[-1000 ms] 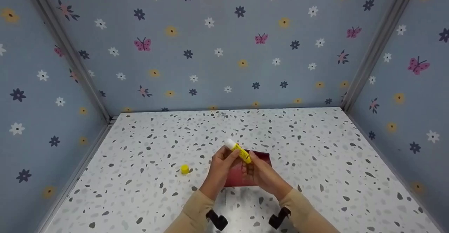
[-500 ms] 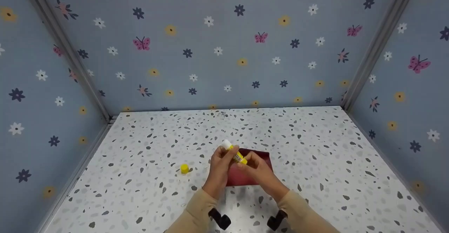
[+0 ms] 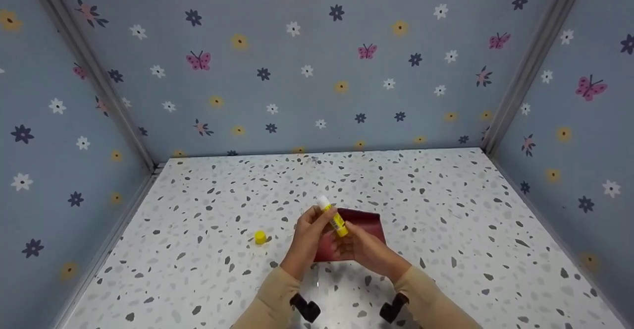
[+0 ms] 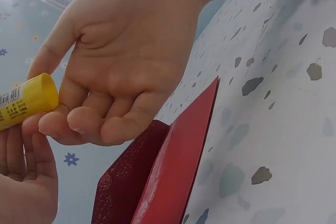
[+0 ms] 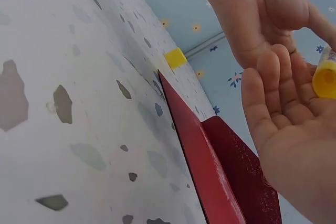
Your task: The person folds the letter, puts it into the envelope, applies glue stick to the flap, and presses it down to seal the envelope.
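Observation:
My left hand (image 3: pixel 306 237) pinches a yellow glue stick (image 3: pixel 336 219) around its barrel, thumb on top. The stick's white end points up and away to the left. At its yellow base, my right hand (image 3: pixel 372 250) grips with thumb and forefinger, while its other fingers curl loosely below. In the right wrist view the round yellow base (image 5: pixel 325 81) faces the camera. Under both hands lies a red envelope (image 3: pixel 369 225), partly hidden by them; its darker patterned flap (image 4: pixel 123 179) shows in the left wrist view.
A yellow cap (image 3: pixel 260 238) stands on the speckled white table (image 3: pixel 208 269), left of the hands. Blue flowered panels (image 3: pixel 317 61) enclose the back and both sides, with grey metal posts (image 3: pixel 104 79) at the corners.
My right hand closed over the glue stick's base half a second ago, then turned so its palm and lower fingers show again. My left hand keeps hold of the barrel.

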The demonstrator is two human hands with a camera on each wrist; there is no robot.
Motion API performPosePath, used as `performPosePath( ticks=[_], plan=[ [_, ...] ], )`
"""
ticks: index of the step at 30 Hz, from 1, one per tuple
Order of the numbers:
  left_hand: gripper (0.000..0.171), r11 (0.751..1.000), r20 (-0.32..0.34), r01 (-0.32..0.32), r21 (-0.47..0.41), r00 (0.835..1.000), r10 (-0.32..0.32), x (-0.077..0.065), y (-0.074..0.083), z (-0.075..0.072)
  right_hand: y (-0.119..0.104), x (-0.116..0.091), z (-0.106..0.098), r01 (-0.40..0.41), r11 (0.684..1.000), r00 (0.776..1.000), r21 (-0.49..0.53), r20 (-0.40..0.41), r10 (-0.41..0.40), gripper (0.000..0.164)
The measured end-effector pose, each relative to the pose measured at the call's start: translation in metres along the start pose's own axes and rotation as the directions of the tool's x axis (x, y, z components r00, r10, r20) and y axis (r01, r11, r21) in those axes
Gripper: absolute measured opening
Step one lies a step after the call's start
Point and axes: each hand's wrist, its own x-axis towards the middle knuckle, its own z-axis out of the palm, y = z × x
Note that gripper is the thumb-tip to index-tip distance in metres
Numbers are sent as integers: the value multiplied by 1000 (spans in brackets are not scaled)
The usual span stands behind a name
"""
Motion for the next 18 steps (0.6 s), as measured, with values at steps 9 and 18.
performPosePath(
  ticks=[9, 18],
  plan=[
    [43, 995, 200, -39, -89, 978, 57, -2, 3, -10, -5, -2, -3, 38, 999, 998, -10, 53, -37, 41],
    [41, 995, 220, -56, -85, 973, 74, -3, 3, -10, -3, -4, -7, 98, 994, 992, -55, 87, -93, 28]
  ],
)
